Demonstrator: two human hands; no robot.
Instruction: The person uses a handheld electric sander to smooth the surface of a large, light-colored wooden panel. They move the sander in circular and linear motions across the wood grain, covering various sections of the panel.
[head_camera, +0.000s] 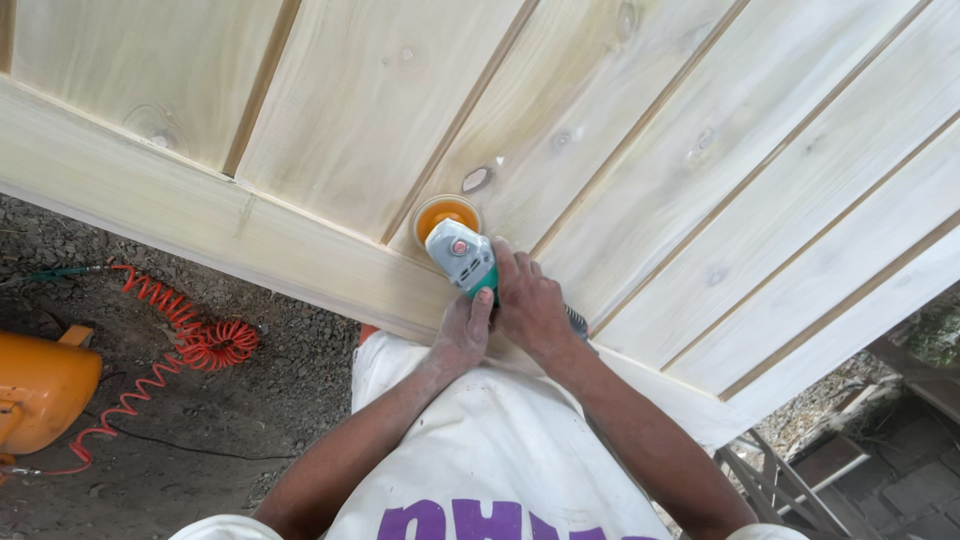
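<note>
**2 hands on the sander at the panel's lower rail**

A pale wooden panel (640, 150) of boards set side by side, with dark grooves between them, fills most of your view and slopes from upper left to lower right. Below its near rail (200, 215) lies bare dirt ground (270, 390).

The sander (460, 255), a small grey and green tool with an orange disc (446, 213), sits on the panel just above that rail, at the foot of 1 groove. Its long axis runs from your body up and slightly left, disc end farthest from you.

Your right hand (533, 305) is clenched over the rear of the sander's body, fingers wrapped across the top. Your left hand (462, 330) grips it from below and left, thumb against the green housing. Both hands touch each other and the tool; the right lies a little nearer the disc. The sander is straight ahead of your hands, so the disc leads away from you.

Left of the sander, well apart on the ground, a coiled red air hose (205, 340) runs toward an orange tank (40, 385). Right of it, beyond the panel's edge, is some scrap timber (800, 470).
</note>
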